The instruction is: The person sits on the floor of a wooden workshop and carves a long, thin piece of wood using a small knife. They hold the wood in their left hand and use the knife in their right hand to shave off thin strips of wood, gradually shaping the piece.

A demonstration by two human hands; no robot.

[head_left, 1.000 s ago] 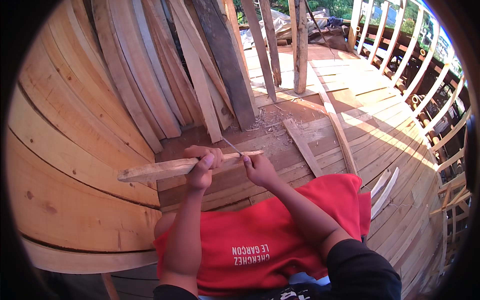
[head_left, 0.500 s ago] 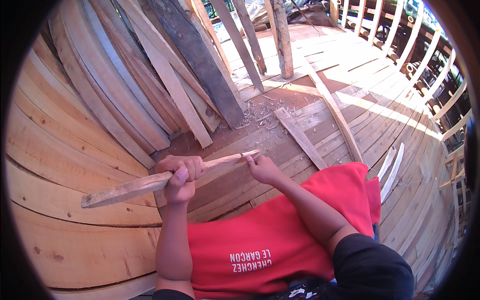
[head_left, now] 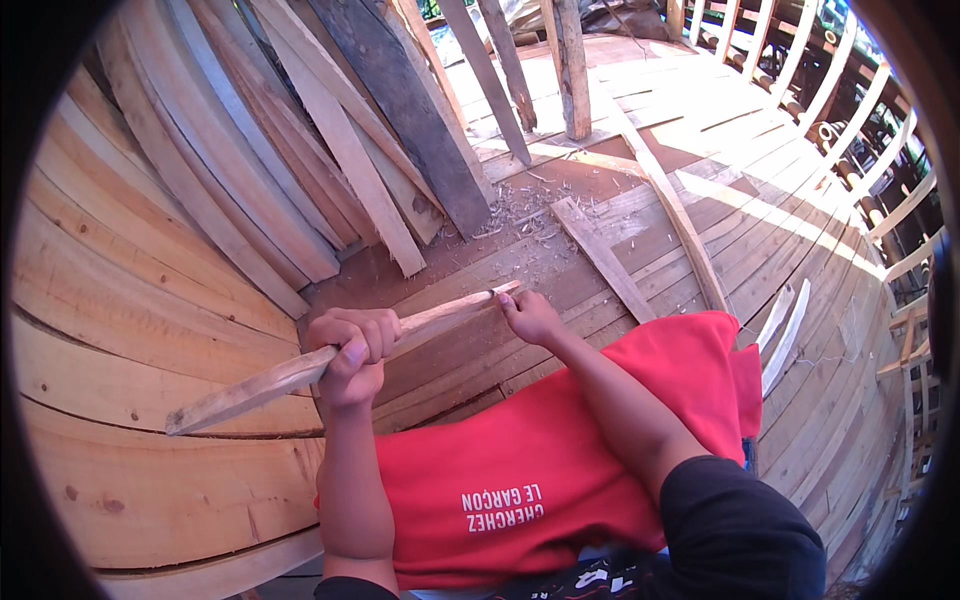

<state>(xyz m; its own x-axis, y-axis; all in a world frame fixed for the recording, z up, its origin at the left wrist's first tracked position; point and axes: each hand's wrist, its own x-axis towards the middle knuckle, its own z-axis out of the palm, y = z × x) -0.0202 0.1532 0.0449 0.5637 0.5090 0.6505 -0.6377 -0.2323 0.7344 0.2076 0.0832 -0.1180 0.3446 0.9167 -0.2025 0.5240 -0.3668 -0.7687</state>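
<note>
Dipped lower at its left end than half a second ago, the rough wooden stick (head_left: 265, 388) slants up rightward through the person's left fist.

At far left rises a curved plank wall (head_left: 110, 400), with the stick's low end in front of it; next, the left hand (head_left: 354, 350) wraps tightly around the stick's middle, fingers over the top, below leaning boards (head_left: 345, 130). Pale wood shavings (head_left: 520, 215) litter the floor beyond. Near the stick's right tip, the right hand (head_left: 530, 316) is curled closed on a thin blade (head_left: 493, 292), mostly hidden, just a dark sliver showing. Red printed cloth (head_left: 570, 430) covers the lap; farther right lie a short board (head_left: 605, 260), a long narrow board (head_left: 670, 215) and pale curved strips (head_left: 787, 335).
</note>
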